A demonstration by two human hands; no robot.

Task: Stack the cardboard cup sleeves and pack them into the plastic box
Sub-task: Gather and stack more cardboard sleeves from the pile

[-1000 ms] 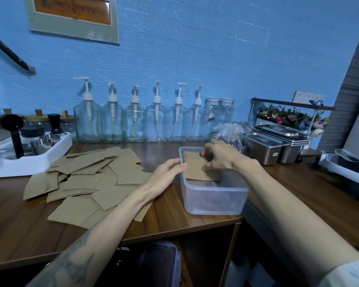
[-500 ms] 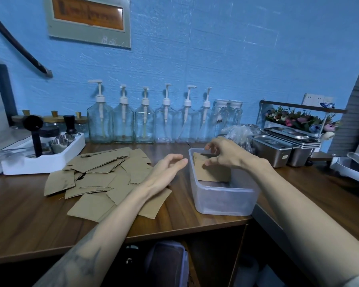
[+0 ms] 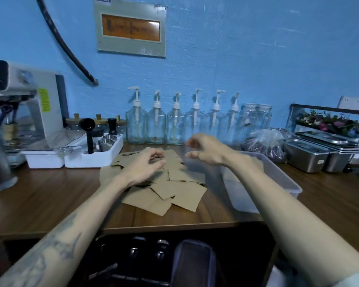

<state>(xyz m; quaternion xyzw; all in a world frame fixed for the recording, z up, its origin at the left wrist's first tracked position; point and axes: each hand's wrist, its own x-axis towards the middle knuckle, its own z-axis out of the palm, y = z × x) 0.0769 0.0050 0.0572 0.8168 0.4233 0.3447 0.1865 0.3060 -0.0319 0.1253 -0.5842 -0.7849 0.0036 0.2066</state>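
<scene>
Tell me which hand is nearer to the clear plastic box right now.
Right. The right hand hovers just left of the clear plastic box, its forearm crossing over it; the left hand is farther left, over the scattered brown cardboard sleeves.

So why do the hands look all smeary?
Head view: motion blur smears the right hand most, the left hand and cardboard sleeves less; the wide lens bends the wooden counter; dim bluish light, no strong glare.

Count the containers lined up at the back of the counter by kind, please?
Glass pump bottles: 6
Clear jars with pale lids, beside the pumps: 2
Steel lidded pans at right: 2, with flat steel lids stacked behind
Small wooden-lidded jars at left: 3
Total: 13
</scene>
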